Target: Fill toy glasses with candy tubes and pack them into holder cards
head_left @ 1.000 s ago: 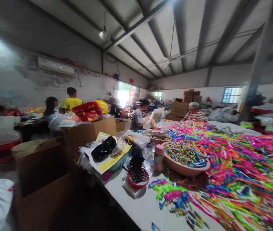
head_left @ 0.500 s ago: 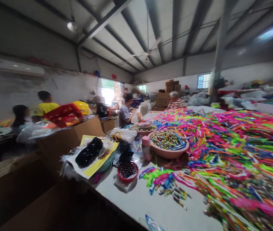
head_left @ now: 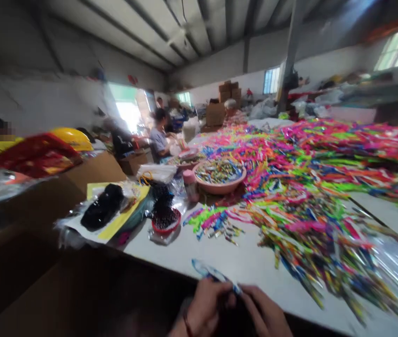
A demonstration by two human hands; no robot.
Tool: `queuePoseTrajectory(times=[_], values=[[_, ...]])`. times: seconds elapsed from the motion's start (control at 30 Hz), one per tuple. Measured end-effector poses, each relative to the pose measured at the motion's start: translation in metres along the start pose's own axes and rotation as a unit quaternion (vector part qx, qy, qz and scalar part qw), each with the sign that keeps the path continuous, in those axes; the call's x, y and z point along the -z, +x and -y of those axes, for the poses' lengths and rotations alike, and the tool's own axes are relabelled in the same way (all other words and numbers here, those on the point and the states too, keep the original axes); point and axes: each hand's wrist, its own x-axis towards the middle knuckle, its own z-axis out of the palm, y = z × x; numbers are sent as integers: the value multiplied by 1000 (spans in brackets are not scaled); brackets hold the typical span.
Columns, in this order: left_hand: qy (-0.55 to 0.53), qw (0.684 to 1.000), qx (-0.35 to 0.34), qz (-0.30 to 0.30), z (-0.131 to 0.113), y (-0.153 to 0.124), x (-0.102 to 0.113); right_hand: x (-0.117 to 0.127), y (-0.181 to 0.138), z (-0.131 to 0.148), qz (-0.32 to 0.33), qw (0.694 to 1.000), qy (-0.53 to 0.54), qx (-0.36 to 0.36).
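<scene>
At the front edge of the table, my left hand (head_left: 204, 302) is closed with thumb and fingers pinched on a blue-and-white strip (head_left: 204, 268), thin and partly see-through. One end of it loops out over the white tabletop. My right hand (head_left: 265, 309) meets it from the other side, fingertips pinched at the strip's near end. A dark band circles my left wrist. Motion blur hides the fine detail between the fingers. Just beyond lies a small bunch of coloured strips with striped, bead-like ends (head_left: 216, 224).
A big heap of bright strips (head_left: 300, 159) spreads over the right side. Behind the bunch stand a pink basin (head_left: 216, 188) of small pieces, a pink-capped bottle (head_left: 190, 187) and a red basket (head_left: 165, 228). Cardboard (head_left: 90, 175) is at left. Co-workers sit farther back.
My view has turned right and down. Both my hands have come into view at the bottom, with the blue-and-white strip between them. Only the strip showed there before.
</scene>
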Motion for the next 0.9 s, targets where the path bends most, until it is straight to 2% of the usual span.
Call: queuePoseTrajectory(times=[0.1, 0.2, 0.33, 0.43, 0.57, 0.7, 0.9], values=[[2, 1000, -6, 14, -14, -4, -13, 10, 5, 12, -11, 1000, -5, 15], [-33, 999, 1, 38, -23, -1, -20, 15, 11, 19, -19, 999, 24, -25], [-40, 999, 14, 31, -23, 0, -25, 17, 9, 22, -23, 995, 62, -78], [-36, 999, 11, 24, -20, -2, -27, 18, 4, 22, -21, 995, 59, -79], [-28, 999, -7, 36, -17, -1, -26, 18, 0, 28, -28, 998, 25, -60], [-24, 998, -2, 50, -12, 0, -20, 16, -1, 32, -13, 997, 0, -75], [16, 999, -21, 21, -1, 4, -9, 6, -4, 23, 8, 997, -24, -69]])
